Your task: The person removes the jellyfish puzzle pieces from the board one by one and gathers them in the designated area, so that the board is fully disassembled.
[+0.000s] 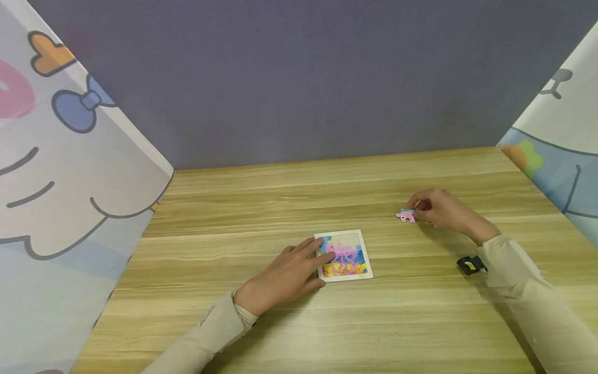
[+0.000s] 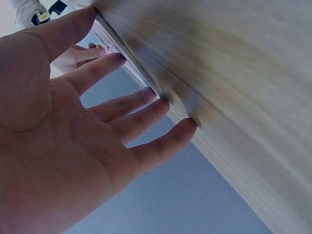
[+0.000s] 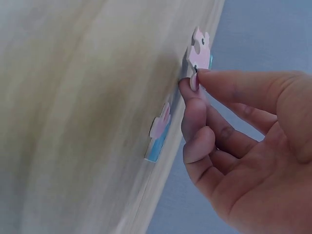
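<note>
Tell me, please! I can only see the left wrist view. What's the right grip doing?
Observer: The right grip pinches a pink puzzle piece.
Operator: Ooh, any other loose pieces?
Observer: Yes, a pink-and-blue piece lies on the table near that grip.
Operator: What's pictured on the board my left grip touches?
Observer: The head view shows pink tentacles over blue and yellow.

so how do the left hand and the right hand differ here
The left hand has its fingers spread and fairly straight, while the right hand has curled fingers. The left hand rests on the puzzle board; the right hand pinches a pink puzzle piece away from it. Both are bare, with pale sleeves at the wrists.
</note>
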Demonstrator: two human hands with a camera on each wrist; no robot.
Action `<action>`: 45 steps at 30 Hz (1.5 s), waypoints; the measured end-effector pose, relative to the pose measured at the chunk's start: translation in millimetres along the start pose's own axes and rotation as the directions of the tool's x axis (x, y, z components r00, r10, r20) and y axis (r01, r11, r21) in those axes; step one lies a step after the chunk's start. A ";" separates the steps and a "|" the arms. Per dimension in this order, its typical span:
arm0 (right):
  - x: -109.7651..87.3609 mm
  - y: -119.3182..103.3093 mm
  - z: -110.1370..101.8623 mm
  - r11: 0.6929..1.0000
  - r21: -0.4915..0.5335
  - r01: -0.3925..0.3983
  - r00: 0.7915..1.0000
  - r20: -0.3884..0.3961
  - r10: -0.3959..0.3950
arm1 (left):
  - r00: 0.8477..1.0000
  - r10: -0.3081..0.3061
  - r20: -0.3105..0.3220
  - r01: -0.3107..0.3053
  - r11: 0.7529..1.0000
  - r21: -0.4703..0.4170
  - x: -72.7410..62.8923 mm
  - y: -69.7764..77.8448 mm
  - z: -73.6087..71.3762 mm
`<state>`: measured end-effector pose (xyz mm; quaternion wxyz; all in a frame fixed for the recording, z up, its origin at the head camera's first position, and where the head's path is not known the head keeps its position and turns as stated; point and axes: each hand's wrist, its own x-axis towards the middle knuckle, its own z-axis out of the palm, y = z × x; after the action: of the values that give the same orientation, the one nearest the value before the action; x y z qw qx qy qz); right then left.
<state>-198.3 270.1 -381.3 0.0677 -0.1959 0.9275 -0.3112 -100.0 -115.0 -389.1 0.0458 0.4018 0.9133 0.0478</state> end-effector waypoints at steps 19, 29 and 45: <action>-3.6 0.9 -1.8 0.999 -0.038 0.004 1.000 0.012 -0.003 | 0.999 0.000 -0.038 -0.001 1.000 -0.012 -1.2 2.2 -0.1; -1.8 -1.0 -3.3 0.999 -0.047 0.006 1.000 0.001 -0.006 | 1.000 -0.020 -0.008 0.020 0.999 -0.025 -0.1 3.0 -0.5; 2.3 -28.6 4.7 0.984 -0.154 0.087 0.990 -0.098 -0.103 | 0.999 -0.024 0.025 0.025 0.998 -0.063 -5.4 -0.6 -3.0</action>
<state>-190.1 245.8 -367.8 -0.0114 -0.2277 0.9400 -0.2538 -97.2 -119.6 -386.0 0.0701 0.3894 0.9156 0.0712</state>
